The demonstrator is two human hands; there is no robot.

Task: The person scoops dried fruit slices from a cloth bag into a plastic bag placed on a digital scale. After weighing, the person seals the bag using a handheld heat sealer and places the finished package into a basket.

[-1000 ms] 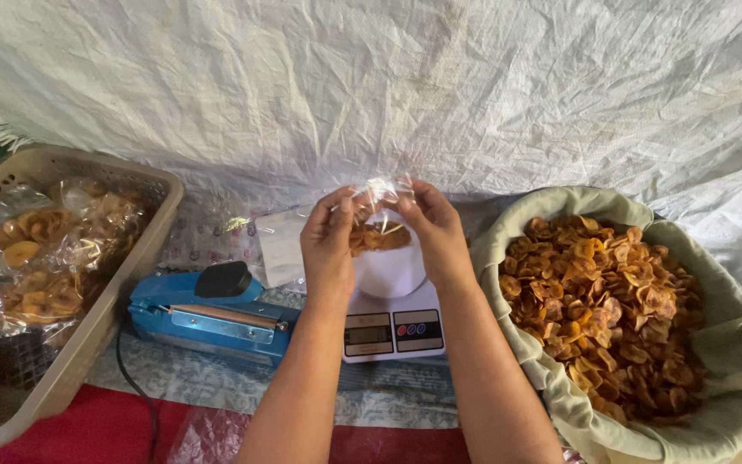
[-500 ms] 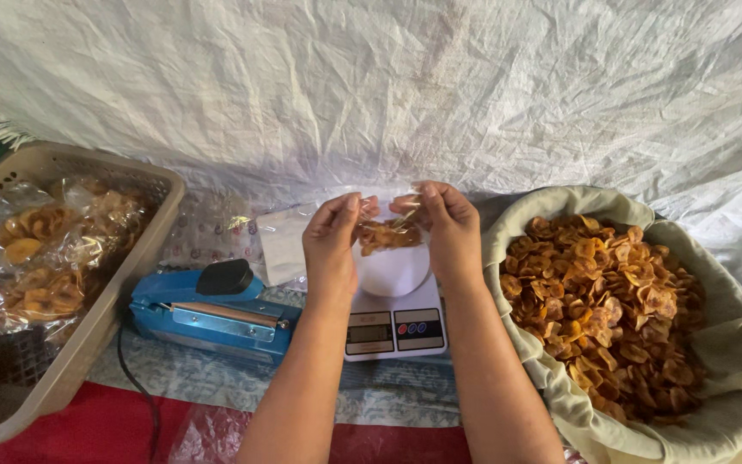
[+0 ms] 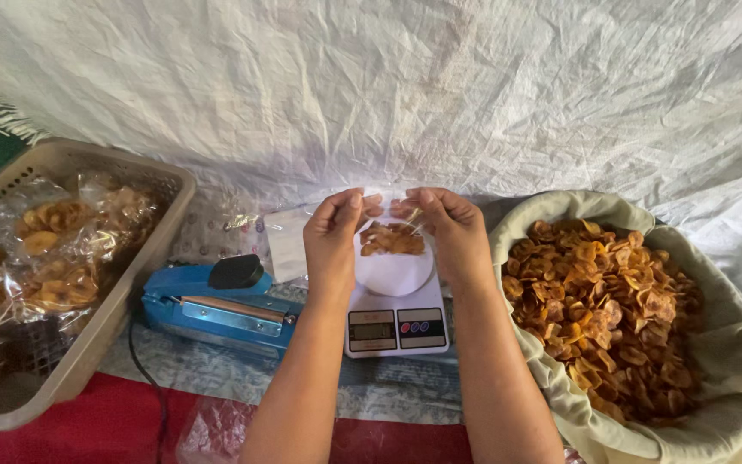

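Both hands, my left hand [image 3: 334, 234] and right hand [image 3: 445, 228], pinch the mouth of a clear bag [image 3: 392, 243] of chips above the white scale [image 3: 396, 316]; I judge a slipped pinch would spill chips onto the scale.

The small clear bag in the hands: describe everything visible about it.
The small clear bag is thin, see-through plastic, partly filled with golden-brown chips that sit low in it. The left hand and right hand each pinch its top edge between fingertips, holding the mouth stretched. It hangs upright above the round white platform of the kitchen scale; whether its bottom rests on the platform cannot be told. Its upper part is empty and glossy.
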